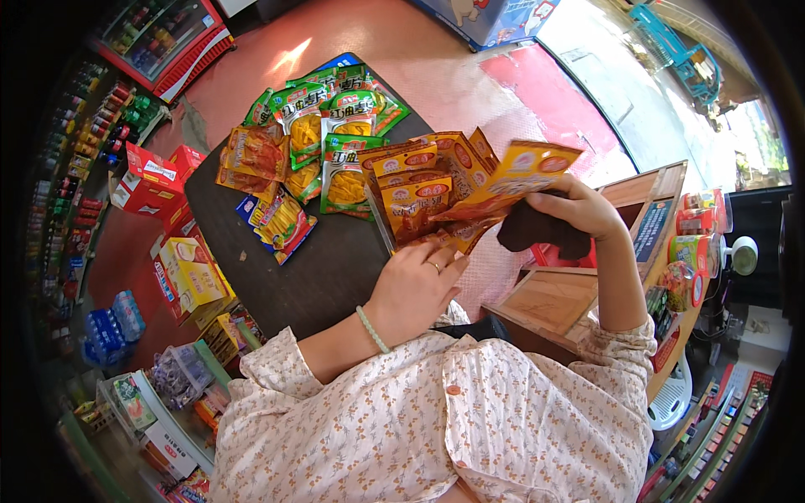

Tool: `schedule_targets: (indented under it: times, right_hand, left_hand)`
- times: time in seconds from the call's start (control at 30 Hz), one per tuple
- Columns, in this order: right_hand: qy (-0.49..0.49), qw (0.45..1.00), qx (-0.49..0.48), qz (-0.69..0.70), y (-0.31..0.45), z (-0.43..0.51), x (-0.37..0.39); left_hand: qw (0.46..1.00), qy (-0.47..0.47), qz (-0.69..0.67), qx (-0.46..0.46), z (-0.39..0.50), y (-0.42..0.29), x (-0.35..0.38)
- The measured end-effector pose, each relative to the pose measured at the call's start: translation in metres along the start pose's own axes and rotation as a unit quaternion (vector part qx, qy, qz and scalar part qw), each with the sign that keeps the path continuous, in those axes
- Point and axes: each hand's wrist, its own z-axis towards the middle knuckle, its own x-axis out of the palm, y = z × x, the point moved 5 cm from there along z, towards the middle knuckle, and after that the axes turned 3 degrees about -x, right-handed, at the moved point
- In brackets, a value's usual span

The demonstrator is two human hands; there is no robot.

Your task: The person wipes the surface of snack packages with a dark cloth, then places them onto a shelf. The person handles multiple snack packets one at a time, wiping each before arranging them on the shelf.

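My right hand grips an orange snack packet at its right end, beside a dark cloth-like thing. With fingers bent, my left hand rests against the near edge of several upright orange packets, which stand in a clear-sided container at the table's right side. Left of them, green and white snack bags lie in an overlapping pile on the dark table. Orange-brown packets lie at the pile's left, above a blue and yellow bag.
Drink cartons stand left of the table, near bottle shelves and a red-framed drinks fridge. A wooden cabinet stands close by on the right, with plastic jars on a counter beyond.
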Motion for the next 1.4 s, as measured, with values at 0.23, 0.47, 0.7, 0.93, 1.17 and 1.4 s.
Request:
schedule_targets:
  times: [0.23,0.47,0.7,0.93,1.17,1.4]
  right_hand:
    - [0.117,0.976,0.097,-0.153,-0.026,0.03,0.024]
    - [0.102,0.981,0.07,-0.152,0.011,0.018,0.007]
    - [0.039,0.982,0.044,-0.177,0.008,0.01,0.0]
    - [-0.009,0.991,0.065,-0.113,-0.009,-0.006,0.005]
    - [-0.001,0.99,0.073,-0.117,-0.015,-0.002,0.01]
    - [-0.173,0.977,0.05,0.114,-0.011,-0.069,-0.014]
  left_hand:
    - [0.993,-0.069,-0.088,-0.041,0.004,0.014,-0.02]
    - [0.963,-0.106,-0.211,-0.127,0.044,0.057,-0.025]
    - [0.991,0.004,-0.126,-0.054,0.089,0.044,0.012]
    - [0.992,0.052,-0.102,-0.053,0.097,0.051,0.036]
    - [0.987,0.027,-0.144,-0.06,0.092,0.045,0.009]
    - [0.798,-0.39,-0.39,-0.242,0.01,0.205,-0.05]
